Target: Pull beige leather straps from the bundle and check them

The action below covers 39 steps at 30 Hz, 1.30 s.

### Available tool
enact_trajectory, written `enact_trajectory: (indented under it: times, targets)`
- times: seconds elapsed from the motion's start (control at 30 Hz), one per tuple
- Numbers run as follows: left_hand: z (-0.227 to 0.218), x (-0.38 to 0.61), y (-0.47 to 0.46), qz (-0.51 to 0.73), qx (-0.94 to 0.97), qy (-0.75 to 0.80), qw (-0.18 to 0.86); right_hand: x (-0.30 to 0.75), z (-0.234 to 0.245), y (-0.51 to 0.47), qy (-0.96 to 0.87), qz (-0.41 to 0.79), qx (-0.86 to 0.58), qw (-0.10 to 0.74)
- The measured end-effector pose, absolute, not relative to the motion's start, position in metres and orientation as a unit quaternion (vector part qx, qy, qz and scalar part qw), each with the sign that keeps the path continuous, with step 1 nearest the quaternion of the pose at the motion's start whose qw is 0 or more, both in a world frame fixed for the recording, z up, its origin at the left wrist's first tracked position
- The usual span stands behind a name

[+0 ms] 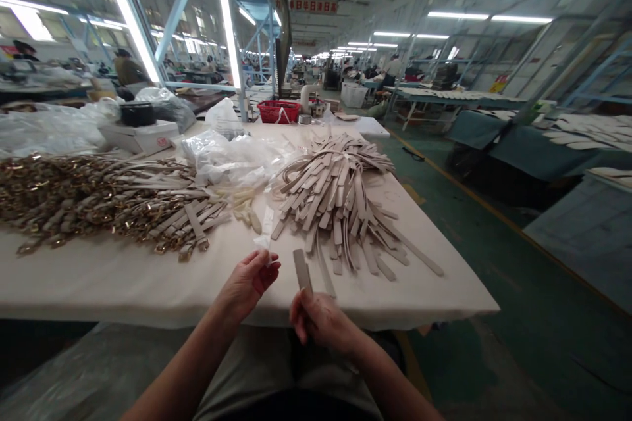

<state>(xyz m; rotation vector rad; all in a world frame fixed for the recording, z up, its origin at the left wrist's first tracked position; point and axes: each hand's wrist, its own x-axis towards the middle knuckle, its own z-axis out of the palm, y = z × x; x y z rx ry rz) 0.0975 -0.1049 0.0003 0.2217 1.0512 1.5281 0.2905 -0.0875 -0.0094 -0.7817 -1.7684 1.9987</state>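
Note:
My right hand (318, 321) is closed around the lower end of a beige strap (301, 271) that stands up from my fist at the table's near edge. My left hand (251, 283) pinches a small clear plastic wrapper (261, 243) just left of the strap. Behind my hands lies a big heap of loose beige straps (340, 194) on the white table (123, 276). To the left spreads a pile of straps fitted with gold buckles (99, 200).
Crumpled clear plastic bags (230, 158) lie between the two piles. A white box with a black roll (138, 125) and a red basket (279, 110) stand further back. Other worktables (567, 145) and distant people fill the hall; a green floor aisle runs on the right.

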Motion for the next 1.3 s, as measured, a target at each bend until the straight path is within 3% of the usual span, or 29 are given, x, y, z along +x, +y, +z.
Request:
enact_trajectory:
  times: [0.23, 0.7, 1.0, 1.13, 1.3]
  targets:
    - [0.006, 0.119, -0.102, 0.652, 0.085, 0.42, 0.626, 0.293, -0.019, -0.103, -0.692, 0.642, -0.296, 0.143]
    - [-0.004, 0.115, -0.106, 0.617, 0.127, 0.432, 0.645, 0.297, -0.018, -0.098, -0.719, 0.603, -0.308, 0.158]
    - [-0.013, 0.122, -0.121, 0.563, 0.209, 0.491, 0.631, 0.296, -0.027, -0.101, -0.651, 0.701, -0.264, 0.124]
    - [-0.025, 0.127, -0.133, 0.596, 0.163, 0.497, 0.61, 0.325, -0.036, -0.118, -0.598, 0.741, -0.28, 0.126]
    - [-0.044, 0.139, -0.152, 0.594, 0.12, 0.492, 0.625, 0.394, -0.061, -0.15, -0.643, 0.656, -0.379, 0.115]
